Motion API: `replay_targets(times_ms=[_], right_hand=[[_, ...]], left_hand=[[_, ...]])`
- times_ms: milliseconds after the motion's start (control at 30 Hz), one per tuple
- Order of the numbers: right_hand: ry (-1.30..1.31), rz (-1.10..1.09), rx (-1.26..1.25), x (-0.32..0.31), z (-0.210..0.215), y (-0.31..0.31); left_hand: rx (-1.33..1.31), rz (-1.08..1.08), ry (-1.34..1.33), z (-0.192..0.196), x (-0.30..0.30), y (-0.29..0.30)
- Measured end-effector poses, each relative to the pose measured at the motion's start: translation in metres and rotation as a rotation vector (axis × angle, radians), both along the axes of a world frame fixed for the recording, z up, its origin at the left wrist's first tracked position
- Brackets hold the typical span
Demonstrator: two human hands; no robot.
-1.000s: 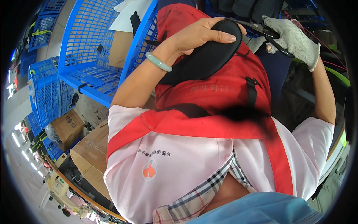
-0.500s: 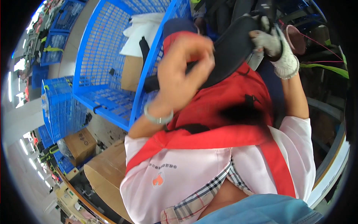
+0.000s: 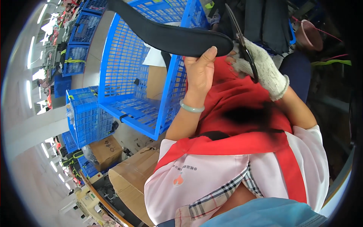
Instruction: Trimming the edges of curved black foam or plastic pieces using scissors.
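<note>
The black insole (image 3: 170, 36) is held up in front of the blue crate (image 3: 132, 75), its long axis running from upper left down to the right. The left hand (image 3: 200, 70) grips its right end from below, thumb pressed to the edge. Just right of that end, the gloved right hand (image 3: 257, 66) is clamped on scissors (image 3: 242, 41), blades standing beside the insole's tip. A red apron (image 3: 245, 121) lies under both hands.

One black insole (image 3: 170, 36), one pair of scissors (image 3: 244, 45)
</note>
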State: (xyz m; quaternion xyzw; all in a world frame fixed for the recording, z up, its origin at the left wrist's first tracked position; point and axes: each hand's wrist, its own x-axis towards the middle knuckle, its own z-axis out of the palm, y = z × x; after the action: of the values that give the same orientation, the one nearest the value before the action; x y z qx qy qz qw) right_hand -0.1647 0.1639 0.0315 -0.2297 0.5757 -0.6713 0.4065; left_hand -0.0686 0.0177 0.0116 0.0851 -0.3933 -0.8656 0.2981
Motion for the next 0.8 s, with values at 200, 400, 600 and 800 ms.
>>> replay_targets(times_ms=[200,400,600,800], right_hand=[[0.113,0.062,0.167,0.003,-0.028,0.019],[0.943,0.179,0.222,0.003,-0.022,0.029],[0.889,0.216,0.299,0.006,-0.030,0.029],[0.847,0.239,0.279,0.010,-0.024,0.025]], left_hand=[[0.105,-0.079,0.049,0.003,0.013,-0.027],[0.125,-0.112,0.022,-0.012,0.018,-0.034],[0.124,-0.178,0.063,-0.017,0.018,-0.029],[0.146,-0.143,0.058,-0.014,0.019,-0.025]])
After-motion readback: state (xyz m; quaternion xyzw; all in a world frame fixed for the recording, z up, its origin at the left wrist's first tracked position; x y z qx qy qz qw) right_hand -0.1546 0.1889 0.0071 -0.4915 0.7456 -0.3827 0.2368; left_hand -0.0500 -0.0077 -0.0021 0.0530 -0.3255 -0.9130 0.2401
